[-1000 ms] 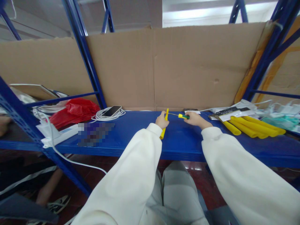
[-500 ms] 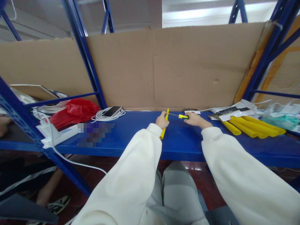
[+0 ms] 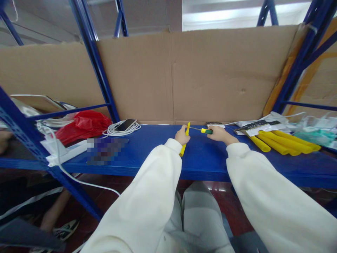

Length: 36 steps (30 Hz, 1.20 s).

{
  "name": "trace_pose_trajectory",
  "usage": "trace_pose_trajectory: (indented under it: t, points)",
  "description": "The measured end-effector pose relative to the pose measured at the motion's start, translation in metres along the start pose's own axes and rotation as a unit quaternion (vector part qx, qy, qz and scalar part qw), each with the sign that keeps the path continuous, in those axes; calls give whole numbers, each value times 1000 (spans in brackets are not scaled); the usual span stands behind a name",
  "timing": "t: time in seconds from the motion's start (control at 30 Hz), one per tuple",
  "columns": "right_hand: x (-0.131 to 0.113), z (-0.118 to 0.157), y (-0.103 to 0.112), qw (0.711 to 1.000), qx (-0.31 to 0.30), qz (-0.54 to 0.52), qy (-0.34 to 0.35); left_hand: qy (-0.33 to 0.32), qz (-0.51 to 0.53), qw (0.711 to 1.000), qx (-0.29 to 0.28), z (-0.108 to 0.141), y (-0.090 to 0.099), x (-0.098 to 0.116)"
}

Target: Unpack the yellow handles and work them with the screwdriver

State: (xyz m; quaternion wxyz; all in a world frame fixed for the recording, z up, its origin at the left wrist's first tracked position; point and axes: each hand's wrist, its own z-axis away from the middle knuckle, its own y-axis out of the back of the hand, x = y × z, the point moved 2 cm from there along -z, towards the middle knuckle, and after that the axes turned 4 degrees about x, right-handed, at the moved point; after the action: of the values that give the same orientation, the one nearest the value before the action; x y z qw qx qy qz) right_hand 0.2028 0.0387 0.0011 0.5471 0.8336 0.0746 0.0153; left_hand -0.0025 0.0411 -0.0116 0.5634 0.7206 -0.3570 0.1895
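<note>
My left hand [image 3: 182,135] is closed around a yellow tool [image 3: 183,149], whose slim top end sticks up past my fingers and whose thicker lower end slants down toward the shelf's front edge. To its right, my right hand [image 3: 218,134] grips the yellow and green handle of a screwdriver [image 3: 206,131]. The thin metal shaft points left, and its tip reaches the upper part of the yellow tool. Whether the tip sits in a screw is too small to tell.
Several yellow tubes or handles [image 3: 279,142] lie at the right by packets [image 3: 259,127]. On the left are a phone [image 3: 126,125] on a coiled white cable [image 3: 113,131], a red bag [image 3: 84,126] and a white power strip [image 3: 71,153]. Cardboard [image 3: 210,77] stands behind the blue shelf [image 3: 155,165].
The screwdriver handle has turned a little in my right hand, showing more green. Both hands stay in place.
</note>
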Motion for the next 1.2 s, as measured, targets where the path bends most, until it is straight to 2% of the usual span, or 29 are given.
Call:
trace_pose_trajectory:
  t: [0.3,0.57,0.8,1.07,1.2]
  points:
    - [0,2,4,999,34,0,-21,-8,-6,1000,-7,-2,-2,-1]
    - [0,0,-1,1000,3,-23,-9,-10,-13,1000,-10,-2,-1,-1]
    - [9,-4,-7,999,25,-16,-28,-17,-7,1000,-21,0,-2,2]
    - [-1,0,-1,999,-22,-31,-5,-7,10,1000,-11,0,-2,1]
    - [1,0,-2,999,-4,-31,-22,-10,8,1000,-15,0,-1,2]
